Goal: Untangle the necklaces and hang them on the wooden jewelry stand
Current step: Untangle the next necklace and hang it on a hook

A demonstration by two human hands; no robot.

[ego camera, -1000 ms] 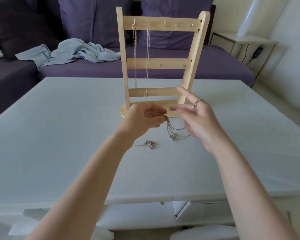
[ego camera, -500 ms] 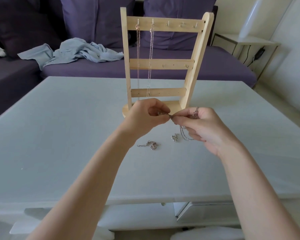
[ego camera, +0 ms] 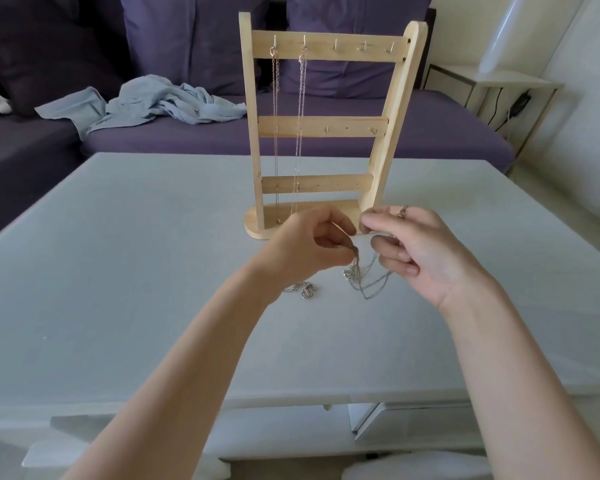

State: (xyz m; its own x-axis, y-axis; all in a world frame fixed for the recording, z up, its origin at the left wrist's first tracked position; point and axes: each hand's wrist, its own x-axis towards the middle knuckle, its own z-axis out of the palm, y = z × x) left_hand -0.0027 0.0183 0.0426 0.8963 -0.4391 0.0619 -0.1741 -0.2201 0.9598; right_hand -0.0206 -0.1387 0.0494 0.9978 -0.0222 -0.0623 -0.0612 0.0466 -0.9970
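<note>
Just in front of the wooden jewelry stand (ego camera: 321, 126), above the worktop (ego camera: 118, 271), my left hand (ego camera: 305, 244) pinches a silver necklace (ego camera: 364, 278) between curled fingertips. My right hand (ego camera: 413, 247), fingers curled, holds its other strands, which sag in loops between them. Another tangled necklace (ego camera: 303, 291) lies on the worktop below my left hand. Two chains (ego camera: 300, 133) hang from the stand's top hooks.

1. The pale, unpainted wooden jewelry stand (ego camera: 321, 126) looks smooth and matt, with small metal hooks (ego camera: 336, 46).
2. The thin silver metal chain (ego camera: 368, 282) I pinch glints.
3. The pale grey table top (ego camera: 136, 271) looks smooth with a soft sheen.
4. The crumpled light-blue cloth (ego camera: 146, 105) and purple fabric sofa (ego camera: 430, 126) look matt.
</note>
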